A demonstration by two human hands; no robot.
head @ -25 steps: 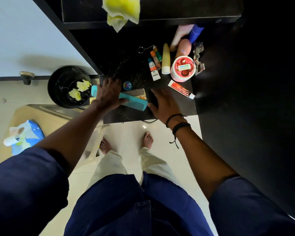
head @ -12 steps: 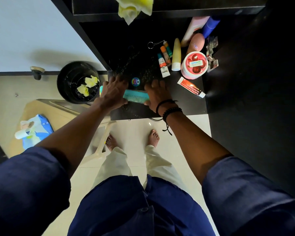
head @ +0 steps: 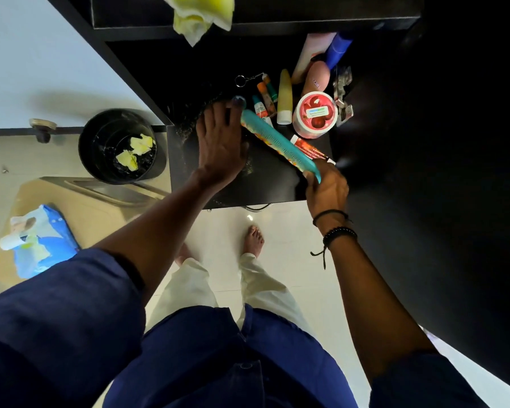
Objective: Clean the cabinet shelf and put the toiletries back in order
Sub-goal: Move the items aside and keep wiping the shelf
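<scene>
- Right hand clamped on one end of the teal comb, lifted at a slant over the black shelf, far tip close to the small tubes.
- Left hand pressed flat on the shelf, fingers spread, grasping nothing; fingertips near a small round tin.
- Toiletries crowded at the right rear: red tub, yellow bottle, toothpaste tube lying under the comb.
- Risk of sweeping the comb's far tip into the tubes or the yellow bottle and toppling them, given the long lever and the grip at one end only.
- Risk of the comb slipping out, with so little of it held.
- Risk of dragging the specks beside the left hand across the shelf, or nudging the tin away.
- Yellow cloth draped over the ledge above, liable to drop onto the items if bumped.
- Bin just beside the shelf on the left, ready for debris.
</scene>
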